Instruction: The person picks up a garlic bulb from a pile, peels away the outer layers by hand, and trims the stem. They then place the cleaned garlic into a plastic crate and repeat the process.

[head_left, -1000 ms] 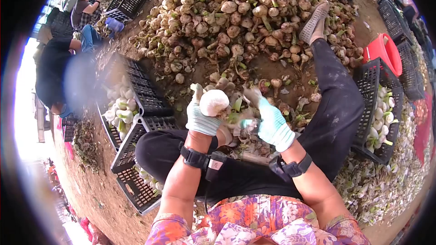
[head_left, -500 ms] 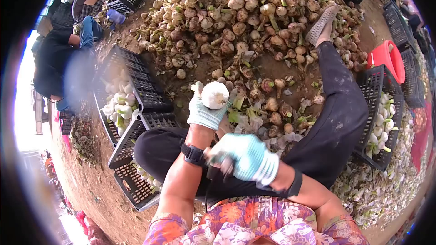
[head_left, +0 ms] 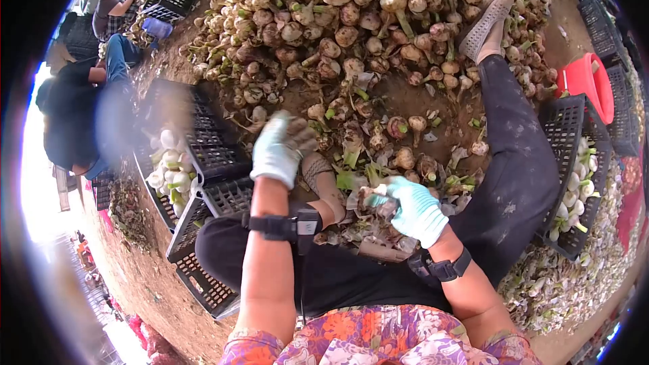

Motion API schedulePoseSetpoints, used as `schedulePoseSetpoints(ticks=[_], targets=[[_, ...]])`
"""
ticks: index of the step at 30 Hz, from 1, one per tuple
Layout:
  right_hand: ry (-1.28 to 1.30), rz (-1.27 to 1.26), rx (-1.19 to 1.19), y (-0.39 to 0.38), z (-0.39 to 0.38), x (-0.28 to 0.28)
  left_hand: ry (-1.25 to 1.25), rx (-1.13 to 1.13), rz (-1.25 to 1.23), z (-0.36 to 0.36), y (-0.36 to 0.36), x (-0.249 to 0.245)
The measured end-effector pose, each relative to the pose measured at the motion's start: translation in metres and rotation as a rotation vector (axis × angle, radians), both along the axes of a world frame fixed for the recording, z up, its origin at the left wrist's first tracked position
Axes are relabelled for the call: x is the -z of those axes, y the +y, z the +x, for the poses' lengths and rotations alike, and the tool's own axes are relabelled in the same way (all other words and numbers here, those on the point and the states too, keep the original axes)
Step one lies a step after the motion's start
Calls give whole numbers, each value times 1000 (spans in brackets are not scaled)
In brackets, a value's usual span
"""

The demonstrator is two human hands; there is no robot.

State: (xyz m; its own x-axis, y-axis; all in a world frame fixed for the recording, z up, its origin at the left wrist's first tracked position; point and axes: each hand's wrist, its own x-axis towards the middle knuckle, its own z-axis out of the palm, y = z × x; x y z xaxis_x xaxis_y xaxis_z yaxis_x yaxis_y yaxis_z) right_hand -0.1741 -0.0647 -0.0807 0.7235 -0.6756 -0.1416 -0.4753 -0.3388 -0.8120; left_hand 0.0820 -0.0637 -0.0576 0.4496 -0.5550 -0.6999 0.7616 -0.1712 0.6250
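Note:
My left hand (head_left: 276, 152), in a pale green glove with dirt-browned fingers, reaches over the ground between the black crate and the garlic pile. Its fingers are stretched out, and no bulb shows in it. My right hand (head_left: 414, 211), gloved the same way, is closed low over the peelings in front of my lap. Its soiled fingers curl round something greyish that I cannot make out. Beyond both hands rises a large pile of unpeeled garlic bulbs (head_left: 348, 35). Loose garlic skins (head_left: 385, 233) lie below my right hand.
Black crates with cleaned white garlic bulbs (head_left: 172, 177) stand at my left; another crate (head_left: 564, 122) of bulbs stands at my right. Behind it is a red bucket (head_left: 571, 81). My legs flank the work area. Other people (head_left: 111, 10) sit at the far left.
The white garlic bulb has left my left hand, which has moved left and opened. My right hand has moved right and up, away from my left wrist. The view has shifted slightly.

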Motion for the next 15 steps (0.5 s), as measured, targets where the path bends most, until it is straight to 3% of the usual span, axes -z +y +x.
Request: schedulePoseSetpoints(ticks=[1, 2, 4, 6, 7, 10, 12, 14, 15], targets=[[66, 28, -20, -1, -1, 2, -229, 216, 81, -1, -2, 35], [85, 200, 51, 2, -1, 20, -659, 338, 230, -18, -13, 48], [36, 47, 87, -11, 2, 1, -1044, 648, 423, -15, -31, 88], [82, -27, 135, -13, 8, 12, -1192, 863, 691, -15, -52, 117], [112, 0, 129, -15, 8, 16, -1160, 810, 550, -19, -58, 121], [199, 110, 121, -25, 5, 26, -1350, 871, 589, -11, -66, 139], [175, 194, 182, -29, 7, 26, -1457, 969, 498, -12, -61, 127], [21, -111, 347, -33, 18, 11, -1328, 1255, 420, -25, -63, 80], [-11, -107, 343, -36, 23, 7, -1287, 1327, 357, -35, -60, 59]])
